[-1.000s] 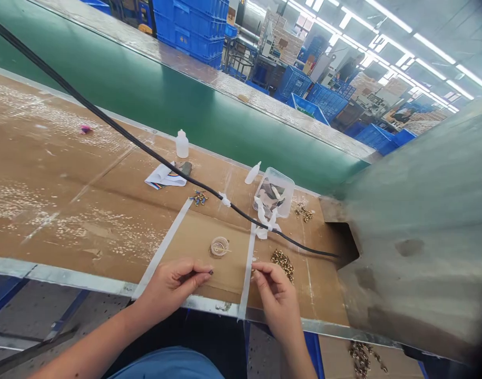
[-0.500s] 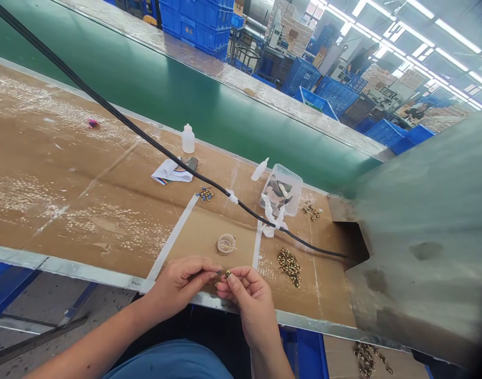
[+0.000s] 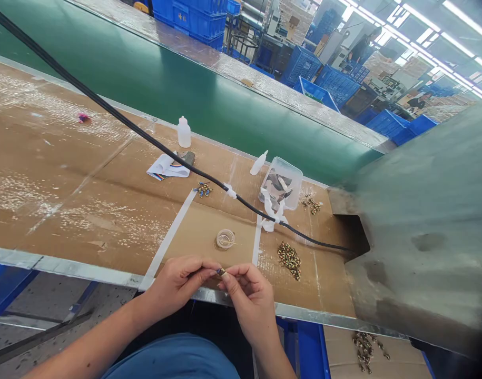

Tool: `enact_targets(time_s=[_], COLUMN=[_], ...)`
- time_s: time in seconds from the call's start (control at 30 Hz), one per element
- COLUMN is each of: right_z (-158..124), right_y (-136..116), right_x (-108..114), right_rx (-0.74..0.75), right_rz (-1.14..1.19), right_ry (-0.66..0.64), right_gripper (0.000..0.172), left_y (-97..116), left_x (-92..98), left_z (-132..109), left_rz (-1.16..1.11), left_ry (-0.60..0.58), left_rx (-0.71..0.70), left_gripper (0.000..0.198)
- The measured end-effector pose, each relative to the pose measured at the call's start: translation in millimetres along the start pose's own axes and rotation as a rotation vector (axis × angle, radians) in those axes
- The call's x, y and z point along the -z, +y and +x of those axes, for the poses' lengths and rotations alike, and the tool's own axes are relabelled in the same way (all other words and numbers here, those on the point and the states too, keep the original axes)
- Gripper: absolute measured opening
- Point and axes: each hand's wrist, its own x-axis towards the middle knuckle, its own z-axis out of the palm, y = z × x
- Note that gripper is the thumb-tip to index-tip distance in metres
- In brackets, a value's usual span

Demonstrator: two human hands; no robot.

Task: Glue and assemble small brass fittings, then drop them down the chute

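Note:
My left hand (image 3: 185,279) is closed in a pinch at the front edge of the table, thumb against forefinger. Its fingertips grip a tiny blue-and-gold metal piece (image 3: 220,271). From the other side, my right hand (image 3: 251,295) pinches the same spot with thumb and forefinger, its other fingers curled; the fingers cover much of the piece. Just beyond the hands stands a small clear round cup (image 3: 225,239) with a thin stick in it. Small brass-coloured parts lie in a pile (image 3: 289,259) to the right. Farther left is a little group of blue-and-gold parts (image 3: 203,189).
A black cable (image 3: 161,147) crosses above the cardboard-covered table. Behind are a white bottle (image 3: 184,133), a small squeeze bottle (image 3: 258,163), a folded cloth (image 3: 167,167) and a clear plastic box (image 3: 294,197) with scraps. A metal housing (image 3: 414,210) stands right; a green belt (image 3: 209,100) runs behind.
The hands' fingertips have come closer together, and the small pieces between them, which showed apart before, now meet. The camera view has shifted slightly.

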Motion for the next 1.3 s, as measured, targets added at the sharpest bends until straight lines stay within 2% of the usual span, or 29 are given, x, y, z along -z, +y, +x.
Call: enact_targets(time_s=[0.23, 0.37, 0.5, 0.67, 0.83, 1.0, 1.3], right_z=[-1, 0, 0, -1, 0, -1, 5], right_y=[3, 7, 13, 13, 9, 15, 9], right_x=[3, 4, 6, 9, 8, 5, 15], right_rx=[0.094, 0.059, 0.024, 0.073, -0.047, 0.039, -0.009], right_rz=[-0.185, -0.157, -0.075, -0.145, -0.034, -0.174, -0.258], right_ry=[0.034, 0.023, 0.003, 0.014, -0.04, 0.016, -0.109], right_gripper=[0.015, 0.016, 0.018, 0.017, 0.023, 0.02, 0.019], left_y=[0, -1, -2, -1, -1, -1, -4], left_x=[-1.3, -4.2, -6.1, -5.9, -4.5, -4.8, -6.1], left_z=[-1, -2, -5, -5, -4, -5, -5], left_rz=[0.073, 0.11, 0.14, 0.153, 0.157, 0.176, 0.161], left_ry=[0.008, 0.01, -0.008, -0.036, -0.084, -0.11, -0.148], left_rx=[-0.104, -0.149, -0.146, -0.122, -0.114, -0.107, -0.114], left_gripper=[0.019, 0.021, 0.022, 0.02, 0.019, 0.018, 0.019])
